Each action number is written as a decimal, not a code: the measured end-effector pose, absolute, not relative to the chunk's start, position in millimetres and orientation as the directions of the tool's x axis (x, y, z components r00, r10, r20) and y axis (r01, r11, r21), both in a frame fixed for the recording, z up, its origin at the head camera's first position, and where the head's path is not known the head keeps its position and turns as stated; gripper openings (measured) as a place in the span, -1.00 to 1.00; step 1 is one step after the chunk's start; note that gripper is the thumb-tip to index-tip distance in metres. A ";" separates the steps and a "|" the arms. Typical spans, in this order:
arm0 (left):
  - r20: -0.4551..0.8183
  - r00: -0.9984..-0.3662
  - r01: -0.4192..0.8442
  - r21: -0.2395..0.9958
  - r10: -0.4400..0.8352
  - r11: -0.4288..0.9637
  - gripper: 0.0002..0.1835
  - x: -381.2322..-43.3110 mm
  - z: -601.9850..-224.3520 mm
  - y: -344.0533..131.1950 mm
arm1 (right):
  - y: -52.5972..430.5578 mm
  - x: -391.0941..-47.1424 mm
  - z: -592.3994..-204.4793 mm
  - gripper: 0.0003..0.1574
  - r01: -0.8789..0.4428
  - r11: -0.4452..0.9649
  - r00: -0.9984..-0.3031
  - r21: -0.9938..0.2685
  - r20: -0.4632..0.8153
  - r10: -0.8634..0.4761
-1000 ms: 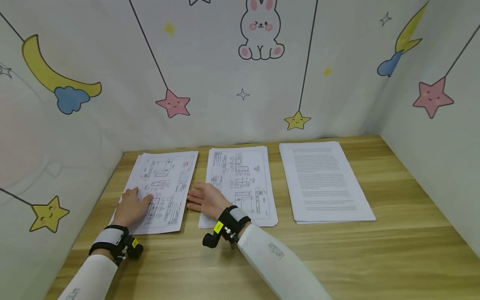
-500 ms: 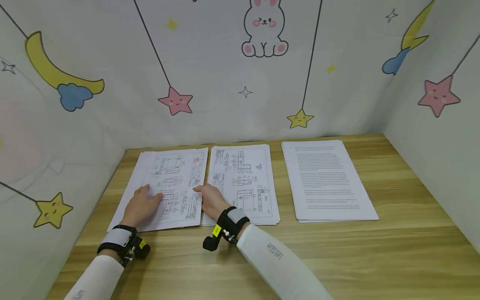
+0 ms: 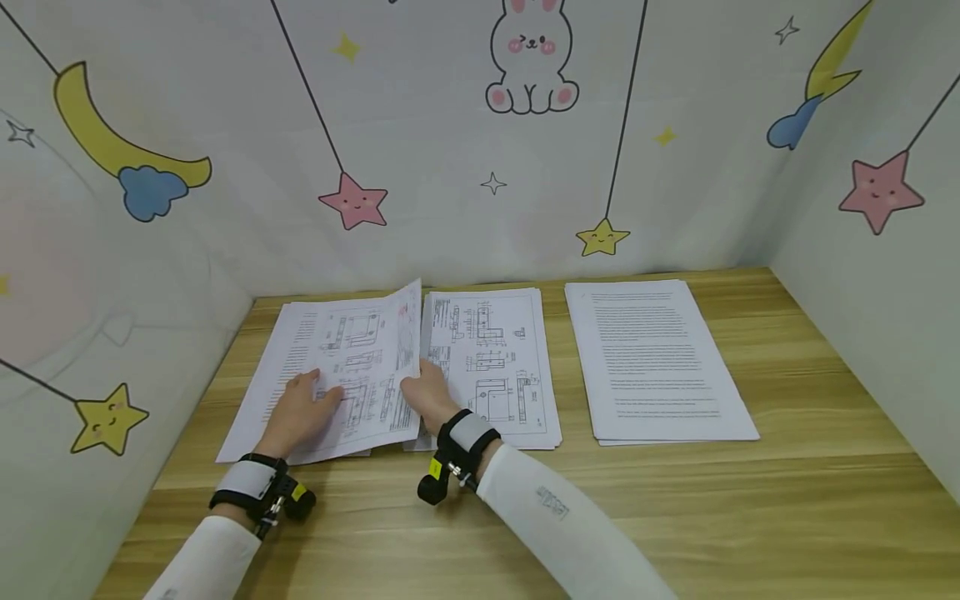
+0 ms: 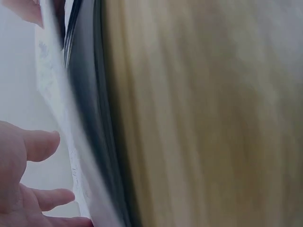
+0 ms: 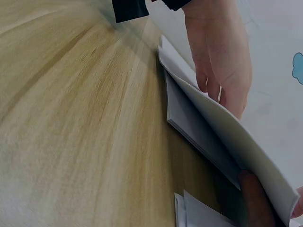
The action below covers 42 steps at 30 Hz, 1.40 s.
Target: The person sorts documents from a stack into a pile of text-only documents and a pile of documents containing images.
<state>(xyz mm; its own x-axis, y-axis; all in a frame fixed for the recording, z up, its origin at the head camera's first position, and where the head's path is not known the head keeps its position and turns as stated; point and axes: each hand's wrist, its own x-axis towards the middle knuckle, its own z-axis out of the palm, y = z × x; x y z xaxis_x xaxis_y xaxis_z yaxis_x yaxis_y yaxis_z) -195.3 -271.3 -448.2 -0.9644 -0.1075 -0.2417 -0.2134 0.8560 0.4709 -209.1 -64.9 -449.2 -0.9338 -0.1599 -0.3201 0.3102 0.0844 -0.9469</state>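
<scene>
In the head view, a sheet printed with technical drawings lies over a paper stack on the left, whose text shows at its left side. My right hand pinches the drawing sheet by its right edge, which bends up off the pages below. One right finger reaches under the raised sheet in the right wrist view, over the lower pages. My left hand rests on the drawing sheet with fingers spread. The left wrist view shows the left hand beside the paper's face.
A middle stack of drawings lies just right of the left one, its left edge partly behind the right hand. Farther right is a stack of text pages. The wooden table meets a printed fabric backdrop behind.
The drawing sheet has shifted right over the left stack, uncovering text at its left. My right hand has closed on its right edge and raised it; the left hand slid right with it.
</scene>
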 end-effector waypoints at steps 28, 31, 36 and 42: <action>-0.164 -0.982 -0.190 0.879 -0.098 0.438 -0.42 -213.3 -439.2 -185.9 | 86.2 -211.6 -444.9 -0.49 0.281 0.138 -0.957 -0.950 -0.288 -0.031; -0.143 -0.989 -0.145 0.861 -0.043 0.488 -0.42 -214.0 -442.4 -174.9 | 98.3 -210.1 -448.3 -0.43 0.280 0.231 -0.956 -0.932 -0.292 -0.022; -0.090 -0.996 -0.058 0.813 0.026 0.579 -0.45 -215.4 -447.6 -163.6 | 112.1 -208.5 -450.6 -0.40 0.245 0.393 -0.961 -0.886 -0.277 -0.025; -0.060 -0.998 -0.031 0.730 0.019 0.683 -0.51 -214.6 -452.2 -159.4 | 120.4 -210.5 -451.7 -0.33 0.155 0.542 -0.975 -0.826 -0.216 -0.051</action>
